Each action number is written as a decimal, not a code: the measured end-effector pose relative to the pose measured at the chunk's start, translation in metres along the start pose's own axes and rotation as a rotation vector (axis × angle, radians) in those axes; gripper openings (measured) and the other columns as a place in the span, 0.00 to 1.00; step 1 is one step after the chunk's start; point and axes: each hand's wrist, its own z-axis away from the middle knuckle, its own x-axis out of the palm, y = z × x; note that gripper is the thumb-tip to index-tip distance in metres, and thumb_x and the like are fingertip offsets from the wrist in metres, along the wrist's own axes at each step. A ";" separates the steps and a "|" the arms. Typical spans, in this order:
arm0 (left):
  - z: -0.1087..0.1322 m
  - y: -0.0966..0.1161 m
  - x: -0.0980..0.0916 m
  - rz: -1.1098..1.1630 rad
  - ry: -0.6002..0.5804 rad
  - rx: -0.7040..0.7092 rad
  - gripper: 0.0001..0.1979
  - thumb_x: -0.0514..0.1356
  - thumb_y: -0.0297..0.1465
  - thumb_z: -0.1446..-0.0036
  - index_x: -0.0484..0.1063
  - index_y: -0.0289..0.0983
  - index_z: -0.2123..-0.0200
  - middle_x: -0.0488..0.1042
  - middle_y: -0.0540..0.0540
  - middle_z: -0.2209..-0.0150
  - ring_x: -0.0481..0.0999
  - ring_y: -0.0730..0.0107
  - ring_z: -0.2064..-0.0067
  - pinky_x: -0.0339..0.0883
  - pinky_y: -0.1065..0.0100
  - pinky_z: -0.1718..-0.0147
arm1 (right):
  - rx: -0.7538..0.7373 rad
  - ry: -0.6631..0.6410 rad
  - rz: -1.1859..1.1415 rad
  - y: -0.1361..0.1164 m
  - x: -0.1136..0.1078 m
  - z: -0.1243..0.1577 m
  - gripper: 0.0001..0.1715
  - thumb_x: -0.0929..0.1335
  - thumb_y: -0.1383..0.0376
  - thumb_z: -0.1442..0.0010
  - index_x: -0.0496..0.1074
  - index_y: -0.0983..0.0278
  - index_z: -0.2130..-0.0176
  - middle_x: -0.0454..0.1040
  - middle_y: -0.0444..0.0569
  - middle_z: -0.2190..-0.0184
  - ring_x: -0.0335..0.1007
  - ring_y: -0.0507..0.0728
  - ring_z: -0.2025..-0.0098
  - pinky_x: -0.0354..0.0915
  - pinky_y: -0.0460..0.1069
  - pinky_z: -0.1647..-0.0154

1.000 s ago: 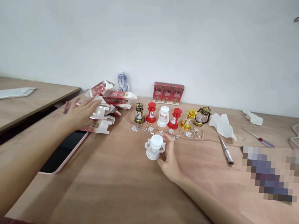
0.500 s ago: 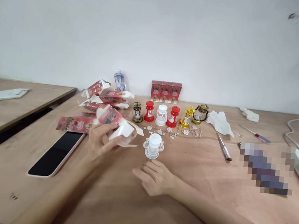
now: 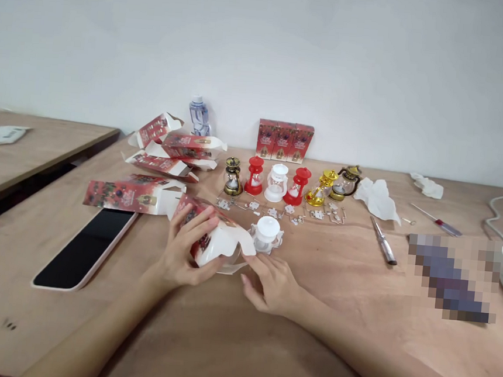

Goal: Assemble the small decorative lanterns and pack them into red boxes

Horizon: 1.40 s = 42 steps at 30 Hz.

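Clasping a glossy red card box (image 3: 217, 243), open-ended and slanted over the wooden surface (image 3: 203, 342), in a curled left hand (image 3: 184, 254); reaching its white flaps (image 3: 239, 238) with the right hand (image 3: 273, 284), cannot tell if pinching. Partly screening a squat white plastic lantern (image 3: 268, 231); fronting clear-bodied lanterns (image 3: 277, 183), thin metal parts (image 3: 273, 212), crumpled tissue (image 3: 378, 199).

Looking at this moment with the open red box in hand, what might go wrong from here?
The open red box in the left hand has its flaps close to the front white lantern, and might knock it over. The right hand is at those flaps; pressing hard could crease them. Small metal parts lie behind that lantern and could scatter if it were bumped into them.
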 end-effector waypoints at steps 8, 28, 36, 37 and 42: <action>-0.019 0.018 0.002 0.047 -0.064 0.100 0.27 0.59 0.32 0.43 0.59 0.40 0.41 0.78 0.45 0.57 0.76 0.63 0.55 0.66 0.60 0.51 | -0.061 0.007 0.097 0.001 -0.004 -0.002 0.15 0.60 0.60 0.35 0.71 0.65 0.61 0.74 0.48 0.73 0.69 0.52 0.76 0.63 0.45 0.76; -0.016 0.027 0.003 0.006 0.010 0.351 0.11 0.66 0.28 0.53 0.71 0.43 0.66 0.78 0.48 0.57 0.72 0.53 0.49 0.68 0.53 0.58 | -0.109 0.090 0.010 0.004 -0.006 0.001 0.10 0.64 0.67 0.37 0.74 0.66 0.66 0.77 0.51 0.68 0.69 0.54 0.69 0.67 0.48 0.70; -0.013 0.029 0.002 -0.048 0.011 0.368 0.09 0.65 0.31 0.53 0.73 0.49 0.66 0.78 0.56 0.56 0.72 0.56 0.48 0.65 0.57 0.58 | -0.115 0.102 0.019 0.003 -0.001 -0.001 0.17 0.62 0.70 0.37 0.69 0.64 0.76 0.69 0.48 0.78 0.59 0.53 0.74 0.60 0.47 0.76; -0.013 0.030 0.001 -0.068 -0.005 0.368 0.11 0.64 0.31 0.53 0.73 0.51 0.64 0.78 0.56 0.55 0.71 0.57 0.49 0.64 0.57 0.57 | -0.118 0.110 0.021 0.003 0.000 0.000 0.19 0.61 0.71 0.37 0.67 0.64 0.78 0.67 0.47 0.79 0.58 0.53 0.75 0.59 0.47 0.77; -0.013 0.028 -0.001 -0.186 -0.082 0.377 0.17 0.61 0.34 0.50 0.73 0.53 0.56 0.75 0.53 0.49 0.69 0.60 0.51 0.60 0.58 0.54 | -0.128 0.104 0.014 0.004 0.002 0.001 0.21 0.60 0.73 0.36 0.65 0.64 0.79 0.62 0.46 0.80 0.56 0.52 0.74 0.59 0.46 0.75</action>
